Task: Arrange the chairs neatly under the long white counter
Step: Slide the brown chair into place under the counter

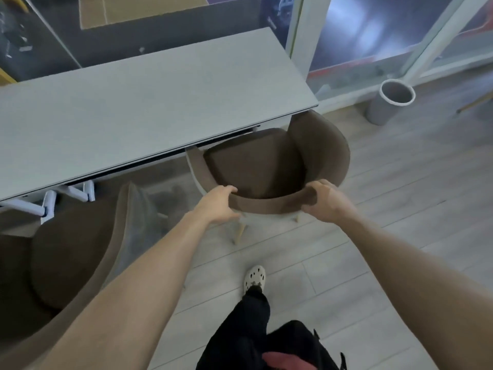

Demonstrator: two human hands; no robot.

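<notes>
1. Pale plank floor (386,209) underfoot; a glass wall runs behind the long white desk (138,108), and a grey bin (389,102) stands at the far right.
2. Nearest, at the lower left: a second brown chair (66,263), clear of the desk and angled, not yet tucked in.
3. Left hand (217,205) is closed over the top rim of the brown tub chair (266,161), fingers curled inside the backrest. Right hand (324,200) clamps the same rim farther round, thumb outside.
4. Handling, as a guess: padded fabric shell on thin wooden legs, probably light enough to slide or lift. The rim yields a little, yet the back looks stiff, so the curved top edge is the sensible hold, hands apart to steer.
5. The chair sits at the desk's right end, its seat front just under the desk edge, turned slightly off square.
</notes>
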